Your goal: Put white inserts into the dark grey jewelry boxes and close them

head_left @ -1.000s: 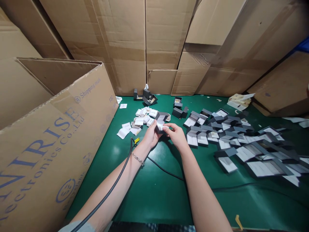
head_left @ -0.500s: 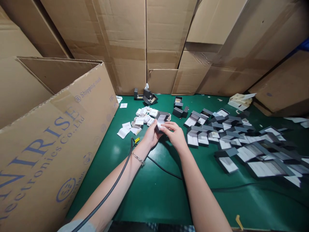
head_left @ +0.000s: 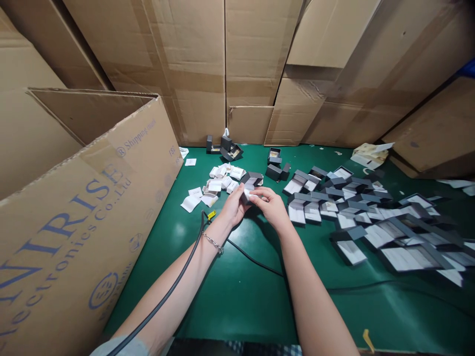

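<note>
In the head view, the left hand (head_left: 233,207) held a small dark box (head_left: 253,178) with its lid up, the fingers clamped around its near side. The box was above the middle of the surface (head_left: 230,301), the lid side facing away from the person. The right hand (head_left: 271,206) met it from the other side; its fingers were bent close together at a white piece (head_left: 247,196) in the box's mouth, though whether they pinched it or only pressed on it could not be told.

Just left of the box lay a loose heap of white packets (head_left: 221,179), with flat papers (head_left: 190,203) nearer the person. Open dark boxes (head_left: 349,206) with pale insides crowded the right side, the farthest right ones blurred. A few more stood near the back edge. A black cable (head_left: 202,226) with a yellow tag (head_left: 212,215) ran over the left forearm, which wore a chain bracelet (head_left: 213,242). A printed carton (head_left: 77,232) stood at left, and cardboard (head_left: 196,74) walled the back.
</note>
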Available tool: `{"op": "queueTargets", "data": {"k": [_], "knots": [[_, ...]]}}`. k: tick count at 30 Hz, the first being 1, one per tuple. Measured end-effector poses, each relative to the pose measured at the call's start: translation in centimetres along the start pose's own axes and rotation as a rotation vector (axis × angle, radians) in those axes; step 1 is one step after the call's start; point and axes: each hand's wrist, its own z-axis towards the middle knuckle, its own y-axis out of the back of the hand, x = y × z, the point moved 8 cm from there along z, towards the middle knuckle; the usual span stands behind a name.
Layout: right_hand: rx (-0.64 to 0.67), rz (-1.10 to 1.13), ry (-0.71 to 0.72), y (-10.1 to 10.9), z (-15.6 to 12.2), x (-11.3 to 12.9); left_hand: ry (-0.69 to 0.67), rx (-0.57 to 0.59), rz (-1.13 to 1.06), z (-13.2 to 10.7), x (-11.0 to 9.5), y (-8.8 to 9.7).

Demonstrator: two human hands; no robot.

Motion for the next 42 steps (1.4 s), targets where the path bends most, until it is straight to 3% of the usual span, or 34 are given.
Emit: {"op": "queueTargets", "data": {"k": [7,13,19,24,31,42], "knots": [[0.005,0.098,-0.108,-0.5,-0.1,-1.2,-0.049,-0.002,-0.029,0.1,-0.3,0.2],[0.075,0.398,-0.284,-2.1,-0.6,-2.1,-0.105,0.017,-0.101,0.1,-0.7,0.0],[0.064,0.493,-0.300,-2.0,-0.6,-2.2,-0.120,0.007,-0.105,0.3,-0.7,0.2],[0.102,0.299,-0.274,-0.9,-0.6,-1.7,-0.051,0.016,-0.038,0.2,-0.4,0.0],[0.070,-0.087,-0.080,0.6,-0.6,0.1,0.050,0.052,0.062,0.2,0.2,-0.2],[0.054,-0.199,-0.017,0.6,-0.6,0.4,0.015,0.051,0.039,0.0,0.1,-0.2]]}}
